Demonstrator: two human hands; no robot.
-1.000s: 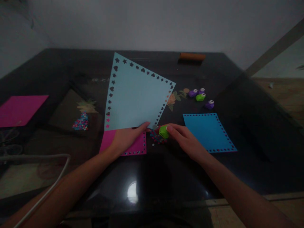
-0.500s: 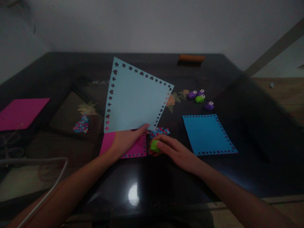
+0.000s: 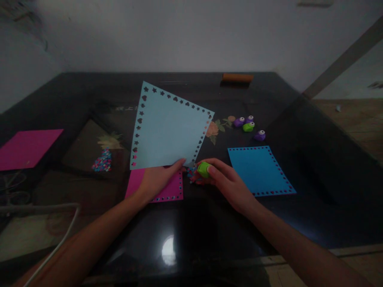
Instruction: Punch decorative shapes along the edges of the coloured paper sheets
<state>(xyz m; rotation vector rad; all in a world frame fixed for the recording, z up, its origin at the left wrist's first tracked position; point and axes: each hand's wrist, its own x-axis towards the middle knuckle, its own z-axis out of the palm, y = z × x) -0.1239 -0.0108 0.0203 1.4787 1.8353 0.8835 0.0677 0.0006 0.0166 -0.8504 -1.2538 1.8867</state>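
My left hand [image 3: 161, 177] grips the lower edge of a light blue sheet of paper [image 3: 170, 129], thumb on top. Star, heart and flower holes line three of the sheet's edges. Under it and my wrist lies a pink sheet [image 3: 136, 181] with a punched border. My right hand [image 3: 226, 177] is closed around a green craft punch [image 3: 204, 170], just right of the light blue sheet's lower right corner and apart from it. Below the punch sits a pile of small coloured paper cut-outs [image 3: 191, 175], partly hidden by my fingers.
A blue sheet [image 3: 254, 169] with punched edges lies at right. Behind it stand several purple punches [image 3: 259, 136] and a green one [image 3: 248, 127]. Another cut-out pile [image 3: 102, 161] and a pink sheet [image 3: 30, 147] lie left. A brown roll [image 3: 237, 77] rests at the back.
My right hand has moved the green punch slightly right and up, away from the pink sheet. My left hand still holds the light blue sheet. The view has shifted slightly.
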